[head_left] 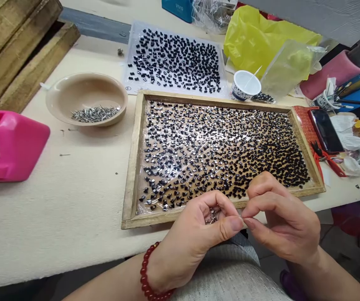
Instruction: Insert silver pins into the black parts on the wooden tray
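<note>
My left hand, with a red bead bracelet at its wrist, is curled around several small silvery metal pins. Its thumb and forefinger meet at the tips. Touching or almost touching them are the pinched fingertips of my right hand; whatever lies in that pinch is too small to make out. Both hands are over the near edge of a wooden-framed tray, whose plastic-covered base bears rows of small shiny black pieces. A beige bowl with a heap of metal pins stands left of the tray.
Behind the tray lies a white sheet covered with black bits. A patterned cup and a yellow bag stand at the back right. Red-handled pliers and a phone are right; a pink container and wooden frames are left.
</note>
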Motion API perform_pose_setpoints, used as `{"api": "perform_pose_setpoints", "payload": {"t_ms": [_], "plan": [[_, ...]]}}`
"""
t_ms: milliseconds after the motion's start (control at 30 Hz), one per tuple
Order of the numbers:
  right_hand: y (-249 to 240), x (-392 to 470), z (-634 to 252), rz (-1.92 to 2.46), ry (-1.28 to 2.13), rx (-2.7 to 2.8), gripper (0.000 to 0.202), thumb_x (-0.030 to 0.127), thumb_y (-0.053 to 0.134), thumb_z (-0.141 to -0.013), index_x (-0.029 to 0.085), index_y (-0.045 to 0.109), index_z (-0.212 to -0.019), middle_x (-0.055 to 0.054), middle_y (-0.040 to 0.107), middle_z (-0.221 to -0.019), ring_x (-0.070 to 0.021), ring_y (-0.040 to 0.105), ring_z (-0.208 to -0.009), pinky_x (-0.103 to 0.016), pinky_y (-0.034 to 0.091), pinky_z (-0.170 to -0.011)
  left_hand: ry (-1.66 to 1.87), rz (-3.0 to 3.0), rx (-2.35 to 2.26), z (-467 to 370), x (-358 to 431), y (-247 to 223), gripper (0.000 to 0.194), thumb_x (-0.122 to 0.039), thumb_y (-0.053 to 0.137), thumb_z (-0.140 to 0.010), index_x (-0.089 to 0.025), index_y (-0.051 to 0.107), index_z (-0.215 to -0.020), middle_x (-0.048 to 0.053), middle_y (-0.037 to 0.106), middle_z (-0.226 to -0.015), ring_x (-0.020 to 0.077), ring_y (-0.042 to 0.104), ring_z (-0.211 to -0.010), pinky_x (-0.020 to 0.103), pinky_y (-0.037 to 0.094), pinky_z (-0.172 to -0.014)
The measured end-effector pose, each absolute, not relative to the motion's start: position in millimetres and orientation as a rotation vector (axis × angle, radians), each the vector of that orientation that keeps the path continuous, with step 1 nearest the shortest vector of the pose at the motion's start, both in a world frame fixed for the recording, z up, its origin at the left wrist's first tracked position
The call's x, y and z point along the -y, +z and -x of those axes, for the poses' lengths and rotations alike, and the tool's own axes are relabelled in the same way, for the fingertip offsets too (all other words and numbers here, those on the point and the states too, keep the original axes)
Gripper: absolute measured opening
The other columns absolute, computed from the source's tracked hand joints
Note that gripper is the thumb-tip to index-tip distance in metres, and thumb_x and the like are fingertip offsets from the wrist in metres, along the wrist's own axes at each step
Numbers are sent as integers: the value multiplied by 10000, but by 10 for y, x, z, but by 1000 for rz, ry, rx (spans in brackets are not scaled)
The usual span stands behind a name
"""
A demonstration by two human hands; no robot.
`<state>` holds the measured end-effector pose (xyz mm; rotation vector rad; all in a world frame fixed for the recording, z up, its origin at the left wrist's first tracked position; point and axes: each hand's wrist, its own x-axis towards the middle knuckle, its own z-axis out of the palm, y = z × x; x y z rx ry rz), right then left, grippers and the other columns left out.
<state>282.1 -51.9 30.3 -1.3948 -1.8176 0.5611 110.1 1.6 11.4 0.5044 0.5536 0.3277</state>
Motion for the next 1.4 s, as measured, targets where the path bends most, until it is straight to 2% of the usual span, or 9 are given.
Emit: {"api": "perform_pose_setpoints", "payload": {"t_ms": [267,467,633,733,867,1000,1167,1267,1400], "plan": [[-3,156,-3110,1770,-41,1898,69,140,603,-776,204,596,-801,-35,571,-808,-181,546,-815,-353,456,-738,449,-356,-537,-1072,-72,155,209,-256,471,-915,-111,615,-962,5,479,-717,55,249,-515,200,195,-464],[-60,98,-3112,1836,-143,1990,45,159,587,-788,190,592,-756,-49,594,-802,-197,548,-827,-356,435,-733,414,-404,-544,-1042,-70,119,114,-270,435,-933,-173,495,-932,-20,547,-582,41,187,-423,188,149,-434],[-70,94,-3117,1825,-183,2043,45,155,592,-787,191,589,-760,-46,604,-816,-192,546,-819,-345,409,-722,380,-475,-562,-1016,-85,106,324,-364,382,-946,-147,507,-740,-38,440,-464,56,174,-423,213,110,-428],[-82,91,-3131,1826,-185,2046,42,159,589,-791,195,592,-770,-41,607,-816,-187,540,-807,-341,399,-716,432,-402,-555,-1000,-100,115,290,-346,406,-936,-144,534,-773,-44,386,-542,69,201,-481,214,145,-453],[-79,93,-3129,1824,-174,2044,38,162,594,-796,195,596,-777,-38,609,-820,-184,542,-808,-343,407,-726,447,-317,-465,-988,-106,137,210,-209,390,-925,-124,580,-895,-22,423,-644,66,219,-517,202,189,-474],[-96,91,-3145,1817,-179,2042,23,175,606,-802,196,606,-795,-40,606,-824,-187,549,-821,-349,423,-737,427,-329,-450,-992,-109,151,188,-207,389,-941,-140,563,-964,-22,470,-631,50,189,-474,179,168,-442],[-33,134,-3170,1797,-137,2009,77,185,631,-798,200,651,-871,-43,603,-823,-186,548,-819,-364,446,-748,417,-249,-492,-1019,-121,147,216,-246,381,-957,-150,535,-840,-26,469,-573,43,173,-447,153,146,-417],[160,241,-3062,1723,-71,1910,187,134,631,-786,226,652,-948,-40,582,-847,-175,552,-820,-348,455,-732,475,-197,-494,-1072,-117,168,293,-249,397,-952,-122,544,-732,-18,430,-601,49,256,-486,150,235,-445],[422,403,-2780,1481,17,2125,255,178,649,-766,258,640,-1008,-38,539,-858,-180,521,-819,-366,447,-745,539,-117,-501,-1192,-108,222,333,-241,358,-950,-112,568,-726,40,498,-748,105,457,-686,214,401,-660]]}}
